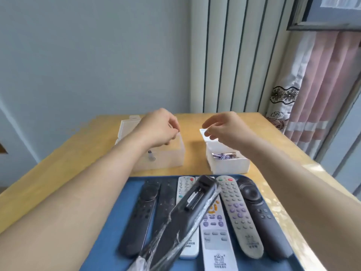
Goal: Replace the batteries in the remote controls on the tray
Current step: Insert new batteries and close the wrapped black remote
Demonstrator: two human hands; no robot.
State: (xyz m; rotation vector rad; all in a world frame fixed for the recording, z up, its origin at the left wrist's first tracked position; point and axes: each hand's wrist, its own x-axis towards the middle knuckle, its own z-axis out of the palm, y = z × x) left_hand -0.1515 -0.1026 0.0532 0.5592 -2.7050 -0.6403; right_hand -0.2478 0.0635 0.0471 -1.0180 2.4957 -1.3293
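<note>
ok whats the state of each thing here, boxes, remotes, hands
left box: open, one battery visible inside
right box: lid up, several batteries inside
wrapped black remote: face down across the others, battery bay open and empty
other remotes: lying flat on blue tray
left hand: over left box, fingers curled
right hand: over right box

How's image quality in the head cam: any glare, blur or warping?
Head view: daylight from the right puts dappled glare on the table edge; plastic wrap on the open remote glints; wide-angle bends the wall lines and stretches the forearms; left hand and right hand look soft, table's far-left edge smeared; batteries small, not sharp.
</note>
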